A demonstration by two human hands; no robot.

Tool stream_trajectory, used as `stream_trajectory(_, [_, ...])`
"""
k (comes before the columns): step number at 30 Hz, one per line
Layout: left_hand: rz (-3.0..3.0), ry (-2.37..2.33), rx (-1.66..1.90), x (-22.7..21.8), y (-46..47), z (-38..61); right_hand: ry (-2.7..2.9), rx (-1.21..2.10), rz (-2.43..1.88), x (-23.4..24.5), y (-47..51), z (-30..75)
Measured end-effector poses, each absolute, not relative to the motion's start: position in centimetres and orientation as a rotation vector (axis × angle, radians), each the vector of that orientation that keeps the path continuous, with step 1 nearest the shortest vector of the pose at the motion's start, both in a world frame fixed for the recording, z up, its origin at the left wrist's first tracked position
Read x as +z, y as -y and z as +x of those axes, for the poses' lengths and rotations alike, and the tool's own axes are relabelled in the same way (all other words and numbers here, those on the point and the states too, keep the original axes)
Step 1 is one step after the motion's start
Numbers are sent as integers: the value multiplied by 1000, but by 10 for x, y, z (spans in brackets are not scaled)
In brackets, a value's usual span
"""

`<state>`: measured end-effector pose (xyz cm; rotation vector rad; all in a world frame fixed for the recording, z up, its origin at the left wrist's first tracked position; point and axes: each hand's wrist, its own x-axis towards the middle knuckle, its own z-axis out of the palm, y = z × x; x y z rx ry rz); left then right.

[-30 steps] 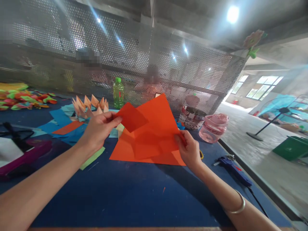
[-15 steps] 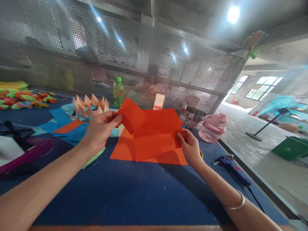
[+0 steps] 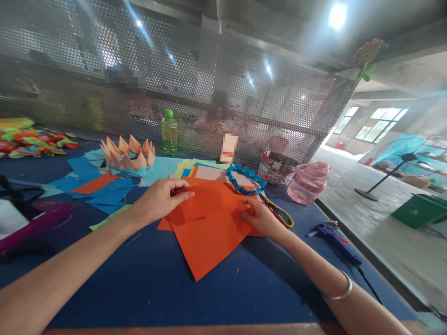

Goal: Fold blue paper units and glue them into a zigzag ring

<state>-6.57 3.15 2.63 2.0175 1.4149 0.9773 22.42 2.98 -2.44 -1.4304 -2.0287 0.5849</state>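
A large orange paper sheet (image 3: 206,237) lies turned at an angle over more orange paper, with one corner pointing towards me. At the sheet's upper left is my left hand (image 3: 165,200), thumb and fingertips a little apart over the paper. My right hand (image 3: 260,217) hovers at the sheet's right side with fingers loosely bent and apart. Beyond it rests a blue folded-paper ring (image 3: 244,190) on pale sheets. Scissors with yellow and red handles (image 3: 284,214) lie right beside my right hand, partly covered by it.
A peach pointed paper crown (image 3: 129,160) stands on blue paper pieces (image 3: 108,193) at left. Behind are a green bottle (image 3: 169,132), a patterned bowl (image 3: 277,167) and a pink container (image 3: 309,184). A blue glue gun (image 3: 338,244) lies right; a purple tool (image 3: 45,221) lies left.
The raised orange sheet has come down and turned, one corner now towards me. Both hands have lowered and their fingers have loosened from it. The blue ring and scissors have come into view.
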Motion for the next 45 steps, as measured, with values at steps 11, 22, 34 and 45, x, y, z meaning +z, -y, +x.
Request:
stream_trajectory(11, [2109,-1286,414,0,-20,-47,2097,504,-1458,-27,-31,226])
stream_trajectory(22, [2353,-969,346,-2,-19,-47,2202,427,-1311,-21,-30,225])
stream_trajectory(34, [2347,-1099,468,-4,-16,-37,1775,868,-1208,-13,-25,218])
stream_trajectory(45, [2361,-1113,489,-9,-14,-32,1681,1543,-970,-8,-2,206])
